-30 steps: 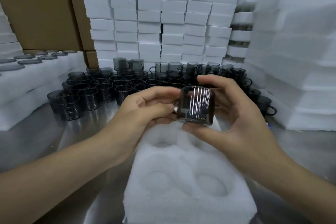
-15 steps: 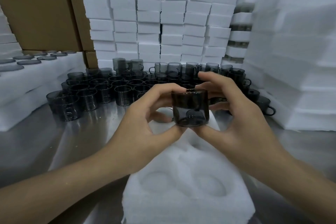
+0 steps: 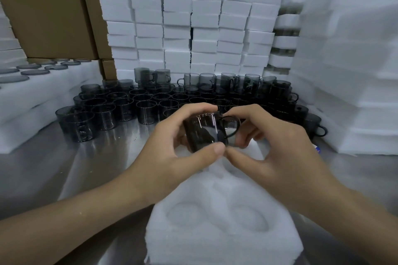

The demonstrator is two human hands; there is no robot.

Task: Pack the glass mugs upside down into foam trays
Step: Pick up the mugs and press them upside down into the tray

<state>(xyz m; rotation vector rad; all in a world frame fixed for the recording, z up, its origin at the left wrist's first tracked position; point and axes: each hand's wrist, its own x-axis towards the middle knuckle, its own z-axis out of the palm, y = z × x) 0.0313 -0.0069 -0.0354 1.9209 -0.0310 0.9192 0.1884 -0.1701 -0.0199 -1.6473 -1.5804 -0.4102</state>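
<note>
Centre frame: smoky glass mug (image 3: 203,132) held tilted in the air over the far end of the foam tray (image 3: 215,245), its handle pointing frame-right. Left hand (image 3: 170,153) grips the mug body, fingers (image 3: 199,108) curled over the top and thumb beneath; right hand (image 3: 282,150) has its fingers (image 3: 244,111) curled round the handle side, thumb tip beside the left thumb. Behind, loose mugs (image 3: 129,104) crowd the steel worktop (image 3: 81,170), with stacked foam blocks (image 3: 193,19) in the upper centre and cardboard boxes (image 3: 47,11) upper left.
</note>
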